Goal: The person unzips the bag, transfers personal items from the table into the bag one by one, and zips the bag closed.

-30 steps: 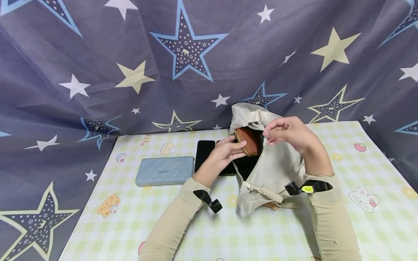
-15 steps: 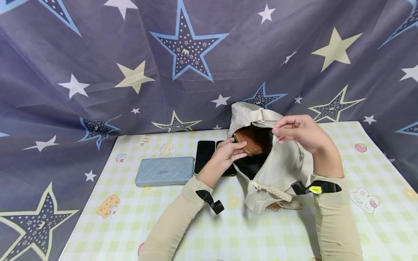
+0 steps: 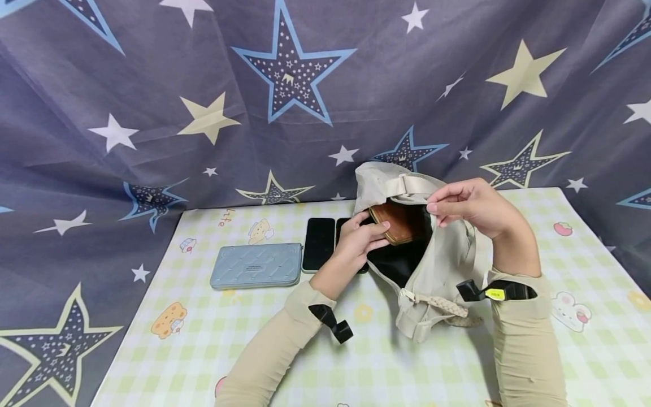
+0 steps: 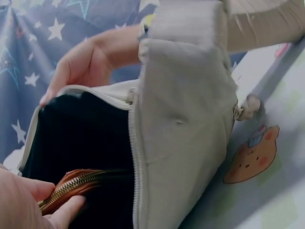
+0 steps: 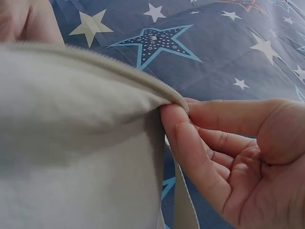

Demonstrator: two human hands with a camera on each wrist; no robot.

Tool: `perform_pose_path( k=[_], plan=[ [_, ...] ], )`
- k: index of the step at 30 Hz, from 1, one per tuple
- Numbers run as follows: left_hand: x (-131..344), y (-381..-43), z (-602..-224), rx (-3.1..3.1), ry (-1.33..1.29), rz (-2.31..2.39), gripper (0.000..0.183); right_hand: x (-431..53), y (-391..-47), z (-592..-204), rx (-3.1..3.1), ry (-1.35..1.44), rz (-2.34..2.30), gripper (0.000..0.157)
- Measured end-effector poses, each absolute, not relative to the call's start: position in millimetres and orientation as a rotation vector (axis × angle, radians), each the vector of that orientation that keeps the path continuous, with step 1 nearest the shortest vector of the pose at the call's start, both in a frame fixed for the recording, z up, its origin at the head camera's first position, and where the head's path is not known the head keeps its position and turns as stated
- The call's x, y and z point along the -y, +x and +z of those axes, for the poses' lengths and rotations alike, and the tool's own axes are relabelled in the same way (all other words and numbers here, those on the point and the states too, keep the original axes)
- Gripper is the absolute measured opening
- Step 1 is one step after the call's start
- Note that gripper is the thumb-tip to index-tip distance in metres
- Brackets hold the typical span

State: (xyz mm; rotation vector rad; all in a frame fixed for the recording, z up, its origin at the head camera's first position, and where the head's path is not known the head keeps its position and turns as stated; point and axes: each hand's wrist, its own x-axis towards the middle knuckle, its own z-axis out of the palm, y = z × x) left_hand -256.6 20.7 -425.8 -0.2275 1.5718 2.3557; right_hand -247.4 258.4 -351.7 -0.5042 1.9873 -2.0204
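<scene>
My left hand [image 3: 358,240] pinches a brown zipped wallet [image 3: 402,223] by its near edge, between thumb and fingers. Most of the wallet sits within the dark mouth of a cream cloth bag [image 3: 447,265]; in the left wrist view the brass zipper of the wallet [image 4: 71,186] points into the black lining. The far part of the wallet is lost in shadow there. With thumb and fingertips, my right hand [image 3: 473,206] pinches the zippered edge of the bag's opening and holds it wide, as the right wrist view shows of the bag's rim [image 5: 138,74].
Left of the bag lies a light blue long wallet [image 3: 256,265]. Beside it is a black phone [image 3: 319,243], and a second dark phone [image 3: 343,226] is partly covered by my left hand. A star-patterned curtain [image 3: 305,152] hangs behind the checked table [image 3: 178,362].
My right hand has moved right and drawn the bag's edge with it, so the mouth gapes wider. The brown wallet in my left hand has shifted slightly right, deeper into the opening.
</scene>
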Motion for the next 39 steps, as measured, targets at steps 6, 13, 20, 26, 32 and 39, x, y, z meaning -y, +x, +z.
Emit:
perform_pose_path(
  k=[6, 13, 20, 26, 32, 39],
  plan=[
    [-17.6, -268.4, -435.8, -1.583, -0.264, 2.386, 0.047, -260.8, -245.0, -348.9, -2.005, -0.469, -2.092, 0.024],
    [-12.3, -281.8, -444.2, -1.591, -0.343, 2.296, 0.055, -262.8, -245.5, -347.7, -1.995, -0.454, -2.128, 0.025],
    [-8.1, -287.7, -447.1, -1.609, -0.364, 2.208, 0.043, -261.6, -247.1, -350.5, -2.03, -0.419, -2.106, 0.023],
    [-2.7, -287.5, -448.7, -1.728, -0.247, 2.026, 0.038, -259.9, -250.2, -353.3, -2.005, -0.417, -2.104, 0.024],
    [-0.1, -289.0, -448.0, -1.88, -0.213, 1.875, 0.044, -255.5, -251.8, -354.5, -2.015, -0.4, -2.068, 0.024],
    [-4.6, -295.7, -452.9, -1.923, -0.272, 1.932, 0.024, -248.6, -252.0, -354.3, -2.064, -0.351, -1.988, 0.019]
  ],
)
